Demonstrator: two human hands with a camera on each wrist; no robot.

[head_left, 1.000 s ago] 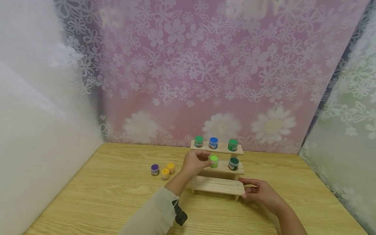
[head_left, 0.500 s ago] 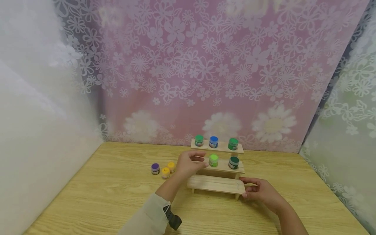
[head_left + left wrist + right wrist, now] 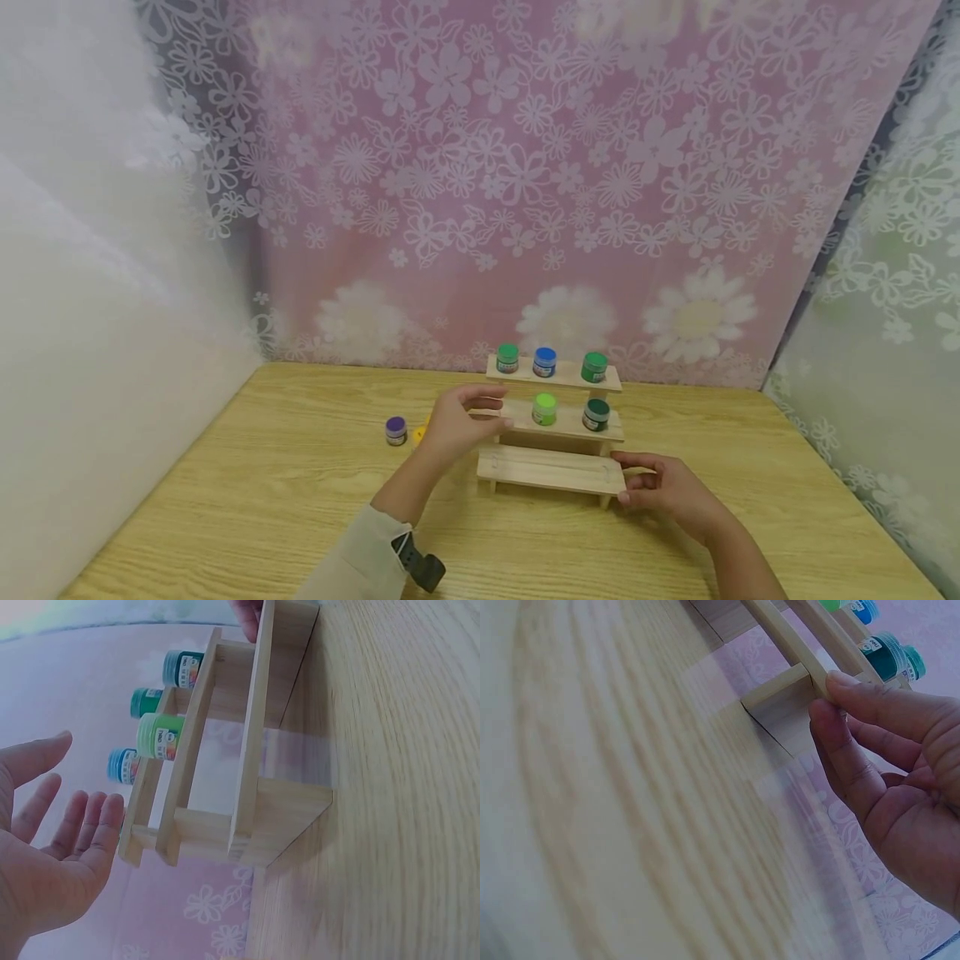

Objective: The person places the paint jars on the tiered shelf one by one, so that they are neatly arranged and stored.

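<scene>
A three-tier wooden stand [image 3: 551,469] holds small paint jars. My left hand [image 3: 459,425] is beside the left end of its middle tier, fingers loosely spread and holding nothing; the left wrist view shows its palm bare. The light green paint jar [image 3: 544,409] stands on the middle tier, apart from that hand, with a dark green paint jar [image 3: 596,415] to its right. My right hand [image 3: 671,497] pinches the right end of the bottom tier between thumb and fingers, as the right wrist view [image 3: 900,765] confirms.
On the top tier stand a green jar [image 3: 507,358], a blue jar [image 3: 544,362] and another green jar [image 3: 594,367]. A purple-lidded jar [image 3: 396,431] is on the table left of the stand. Yellow jars [image 3: 418,436] are partly hidden behind my left hand. A flowered curtain [image 3: 450,208] hangs behind.
My left hand has let go of the light green jar and moved left, away from it, now covering part of the yellow jars. My right hand keeps its grip on the stand.
</scene>
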